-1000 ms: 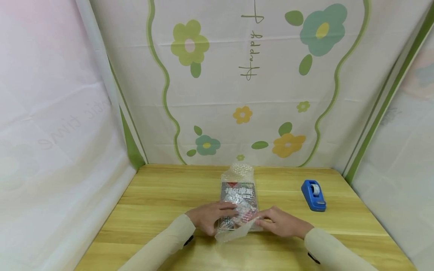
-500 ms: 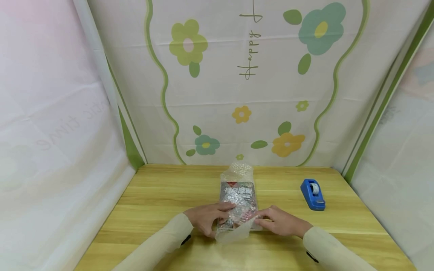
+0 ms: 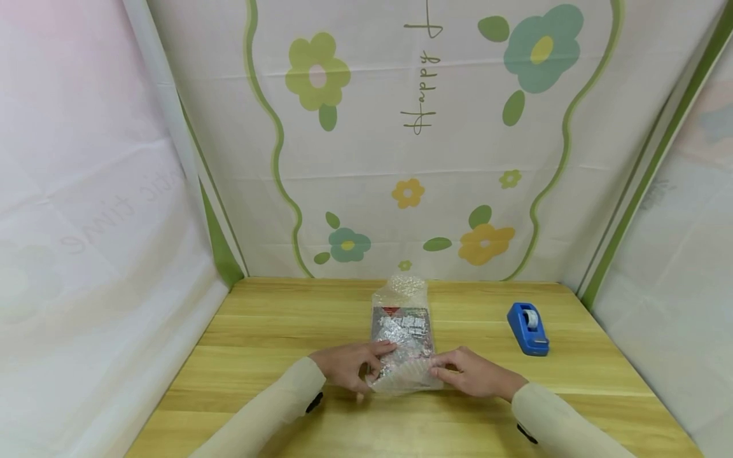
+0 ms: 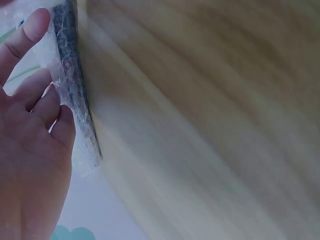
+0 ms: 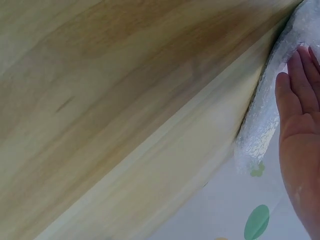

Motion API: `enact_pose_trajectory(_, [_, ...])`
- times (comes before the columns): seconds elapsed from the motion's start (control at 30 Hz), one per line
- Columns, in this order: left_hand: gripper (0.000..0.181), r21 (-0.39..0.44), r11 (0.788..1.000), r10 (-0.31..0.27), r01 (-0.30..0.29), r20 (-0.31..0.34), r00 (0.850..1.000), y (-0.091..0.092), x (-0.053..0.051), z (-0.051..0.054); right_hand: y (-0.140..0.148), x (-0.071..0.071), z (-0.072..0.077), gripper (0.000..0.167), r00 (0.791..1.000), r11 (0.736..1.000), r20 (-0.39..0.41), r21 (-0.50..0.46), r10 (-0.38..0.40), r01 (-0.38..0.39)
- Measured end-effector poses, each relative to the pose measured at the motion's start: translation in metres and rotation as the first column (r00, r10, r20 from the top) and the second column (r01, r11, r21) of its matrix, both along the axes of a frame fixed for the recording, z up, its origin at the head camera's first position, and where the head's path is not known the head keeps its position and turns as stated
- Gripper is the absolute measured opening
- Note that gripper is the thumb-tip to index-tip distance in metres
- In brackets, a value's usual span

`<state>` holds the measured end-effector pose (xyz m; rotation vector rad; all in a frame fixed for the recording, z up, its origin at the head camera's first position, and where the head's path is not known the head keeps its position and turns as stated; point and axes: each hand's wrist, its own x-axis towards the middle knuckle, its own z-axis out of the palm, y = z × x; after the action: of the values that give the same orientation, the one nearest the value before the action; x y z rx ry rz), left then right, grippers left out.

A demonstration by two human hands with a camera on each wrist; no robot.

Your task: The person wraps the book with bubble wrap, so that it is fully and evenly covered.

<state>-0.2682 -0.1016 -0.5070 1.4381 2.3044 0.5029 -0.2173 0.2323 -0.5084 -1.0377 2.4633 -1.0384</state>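
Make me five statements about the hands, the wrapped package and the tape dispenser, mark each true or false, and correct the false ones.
1. The tape dispenser sits to the right of the wrapped package in the head view. True.
2. The tape dispenser is red. False: it is blue.
3. The left hand touches the package. True.
4. The right hand rests on the tape dispenser. False: it is at the package's near right corner.
5. Bubble wrap extends past the far end of the dark item inside. True.
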Motion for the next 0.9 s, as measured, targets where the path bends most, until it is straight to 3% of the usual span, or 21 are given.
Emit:
enact_pose_trajectory(0.13, [0.006, -0.006, 1.000, 0.023, -0.023, 0.025, 0.999, -0.0010, -0.0003, 0.0011, 0.0005, 0.0006, 0.0009, 0.026, 0.997, 0.999, 0.055, -0.010, -0.051, 0.052])
enact_pose_trajectory(0.27, [0.020, 0.018, 0.998, 0.053, -0.055, 0.075, 0.996, -0.0021, -0.0004, 0.0008, 0.0008, -0.0007, 0.0014, 0.025, 0.994, 0.996, 0.073, -0.019, -0.083, 0.084])
enact_pose_trajectory(0.4, [0.011, 0.025, 0.999, 0.029, -0.030, 0.047, 0.998, -0.0012, -0.0003, -0.0011, 0.0002, -0.0039, 0.0006, 0.025, 0.994, 0.996, 0.067, -0.011, -0.092, 0.093])
enact_pose_trajectory(0.6, [0.036, 0.033, 0.999, 0.033, -0.034, 0.034, 0.999, -0.0007, -0.0001, -0.0046, -0.0007, -0.0068, 0.0011, 0.023, 0.992, 0.995, 0.072, -0.009, -0.101, 0.102])
enact_pose_trajectory(0.9, [0.031, 0.040, 0.992, 0.110, -0.116, 0.122, 0.986, -0.0040, -0.0007, -0.0085, -0.0007, -0.0092, 0.0013, 0.016, 0.990, 0.993, 0.086, -0.032, -0.113, 0.116])
